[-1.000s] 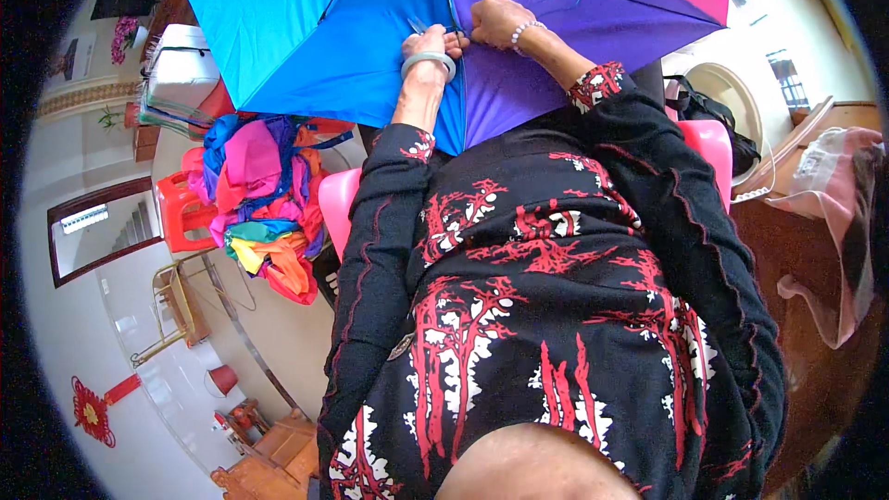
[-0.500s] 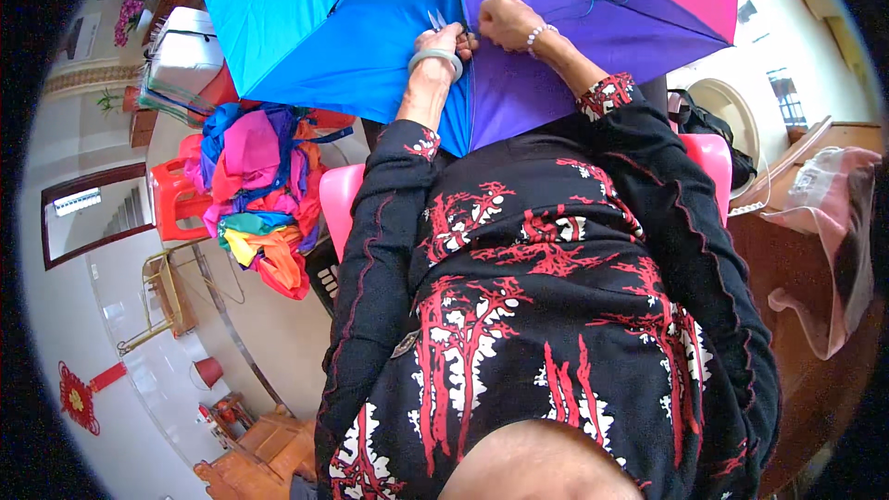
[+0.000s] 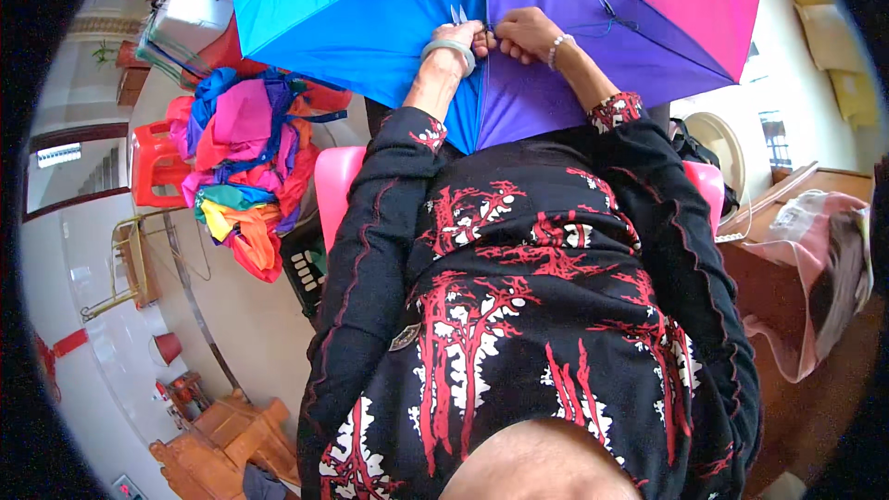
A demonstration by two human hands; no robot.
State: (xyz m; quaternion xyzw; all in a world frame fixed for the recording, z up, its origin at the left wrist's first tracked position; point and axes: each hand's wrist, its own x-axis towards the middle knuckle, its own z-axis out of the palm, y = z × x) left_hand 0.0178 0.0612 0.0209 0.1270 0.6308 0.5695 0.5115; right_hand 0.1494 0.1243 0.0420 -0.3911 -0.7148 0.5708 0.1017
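An opened umbrella (image 3: pixel 389 46) with blue, purple and pink panels lies across my lap, its inner side and thin dark ribs showing. My left hand (image 3: pixel 460 40), with a pale bangle on the wrist, is closed at the rib on the seam between the blue and purple panels. Two pointed metal blades of small scissors (image 3: pixel 458 15) stick up out of it. Just to its right, my right hand (image 3: pixel 530 35), wearing a beaded bracelet, pinches with its fingertips by the same rib. What it pinches is too small to make out. A dark thread loop (image 3: pixel 625 24) hangs on the purple panel's rib.
At left, a heap of multicoloured folded fabric (image 3: pixel 245 153) rests on a red plastic stool (image 3: pixel 157 167), near a white box (image 3: pixel 190 5). Pink chair arms (image 3: pixel 337 187) flank me. On the right are a black bag (image 3: pixel 690 150) and a brown table (image 3: pixel 787 278) with a pink cloth (image 3: pixel 787 352).
My right hand has come down closer to my left fingers at the rib. The umbrella and both hands sit slightly farther right in view, and the surroundings at left have shifted left.
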